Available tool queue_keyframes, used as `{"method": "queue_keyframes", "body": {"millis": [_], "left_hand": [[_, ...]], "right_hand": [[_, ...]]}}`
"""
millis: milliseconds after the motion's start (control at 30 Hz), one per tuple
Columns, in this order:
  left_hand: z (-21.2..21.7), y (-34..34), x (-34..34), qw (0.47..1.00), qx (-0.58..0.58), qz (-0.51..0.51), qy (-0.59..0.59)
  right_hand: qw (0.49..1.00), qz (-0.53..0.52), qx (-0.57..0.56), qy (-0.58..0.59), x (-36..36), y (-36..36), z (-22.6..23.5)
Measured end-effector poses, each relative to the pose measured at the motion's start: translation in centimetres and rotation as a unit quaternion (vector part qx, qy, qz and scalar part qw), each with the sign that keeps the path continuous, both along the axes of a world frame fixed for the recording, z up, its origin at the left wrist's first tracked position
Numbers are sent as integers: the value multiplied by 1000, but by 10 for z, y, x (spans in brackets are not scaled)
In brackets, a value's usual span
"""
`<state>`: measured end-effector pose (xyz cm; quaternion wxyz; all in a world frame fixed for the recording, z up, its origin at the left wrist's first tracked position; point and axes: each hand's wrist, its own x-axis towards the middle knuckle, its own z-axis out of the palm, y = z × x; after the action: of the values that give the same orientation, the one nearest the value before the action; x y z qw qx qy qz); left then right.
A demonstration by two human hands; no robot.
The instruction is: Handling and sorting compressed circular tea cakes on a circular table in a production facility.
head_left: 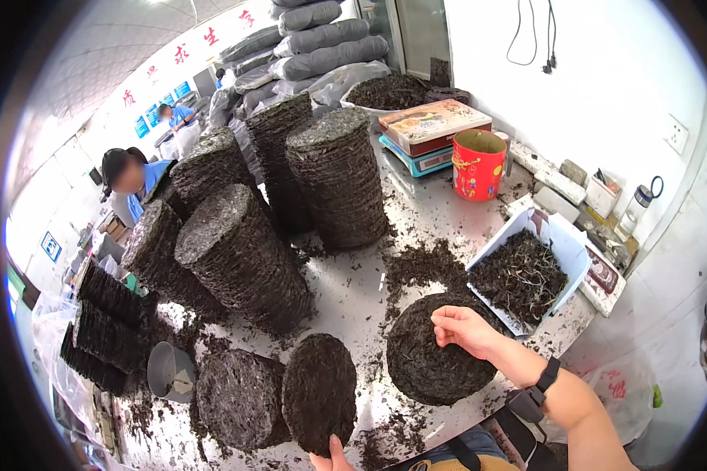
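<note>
Here, from the head view, the right hand (pixel 465 328) rests with fingers curled loosely on the top edge of a dark pressed tea cake (pixel 440 345) lying flat on the table (pixel 353 290), likely steadying it, while the left hand (pixel 334 457) pinches the bottom rim of a second cake (pixel 319 402) to hold it up on edge. Tall stacks (pixel 334 177) of cakes lean behind, and a white tray (pixel 526 271) of loose leaves sits just right. The left hand is mostly cut off below, so its grip is hard to make out.
</note>
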<state>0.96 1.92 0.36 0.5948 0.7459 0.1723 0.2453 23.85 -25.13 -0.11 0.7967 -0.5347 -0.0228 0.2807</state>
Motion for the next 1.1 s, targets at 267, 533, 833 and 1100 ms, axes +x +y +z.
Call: {"method": "queue_keyframes", "body": {"millis": [267, 533, 833, 1100], "left_hand": [[26, -12, 4, 997, -64, 28, 27], [-3, -15, -1, 997, -22, 18, 76], [-6, -17, -1, 998, -6, 15, 58], [52, -31, 5, 952, -275, 50, 122]], "right_hand": [[747, 37, -437, -500, -42, 26, 54], [709, -33, -440, -549, -50, 47, 28], [885, -49, -334, -320, -44, 43, 13], [994, -65, -31, -85, -9, 31, 10]]}}
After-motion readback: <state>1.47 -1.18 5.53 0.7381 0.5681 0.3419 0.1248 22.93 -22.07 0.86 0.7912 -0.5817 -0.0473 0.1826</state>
